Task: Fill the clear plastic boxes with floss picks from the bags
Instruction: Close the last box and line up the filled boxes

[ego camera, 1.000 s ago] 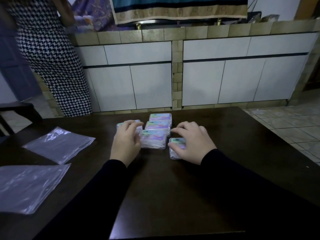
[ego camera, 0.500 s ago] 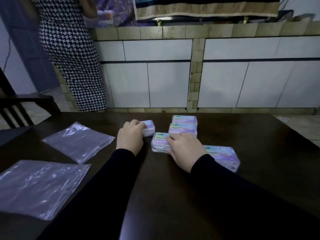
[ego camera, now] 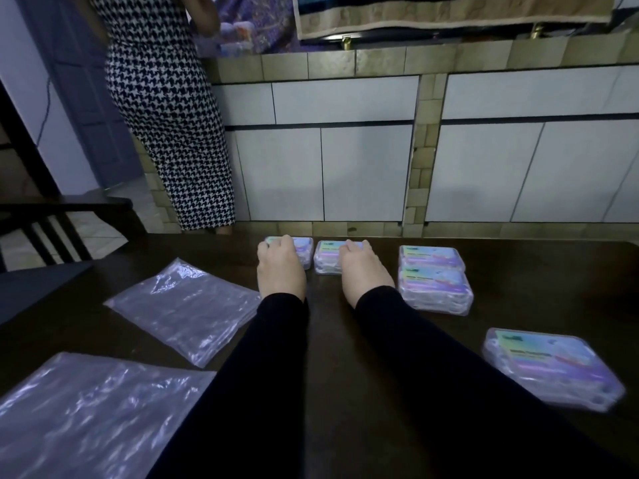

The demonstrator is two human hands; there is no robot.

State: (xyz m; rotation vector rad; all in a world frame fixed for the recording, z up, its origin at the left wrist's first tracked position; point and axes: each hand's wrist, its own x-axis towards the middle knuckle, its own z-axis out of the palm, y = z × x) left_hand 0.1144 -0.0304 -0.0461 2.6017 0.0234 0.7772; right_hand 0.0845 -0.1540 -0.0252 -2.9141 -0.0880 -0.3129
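I am at a dark, smooth wooden table (ego camera: 345, 340). My left hand (ego camera: 280, 271) rests on top of one small clear plastic box (ego camera: 304, 252) at the far edge, with my fingers curled over it. My right hand (ego camera: 363, 271) does the same on the box beside it (ego camera: 326, 259). The two boxes sit just beside each other. Both boxes are flat, shiny rectangles with round corners and a rainbow-colored label on the lid.

I count five boxes. Two are under my hands. Two more (ego camera: 434, 278) lie touching each other, off to the right. One box (ego camera: 549, 368) lies alone, nearer to me on the right, and it looks blurry.

On the left lie two flat clear plastic bags, thin and crinkly. One bag (ego camera: 186, 305) is near my left arm. The other bag (ego camera: 86, 416) is closer to me.

My black sleeves hide part of the table. Past the table are white tile cupboards (ego camera: 345, 167), and a person in a black-and-white checked dress (ego camera: 166, 115) stands there. A dark chair (ego camera: 52, 229) is at the left.
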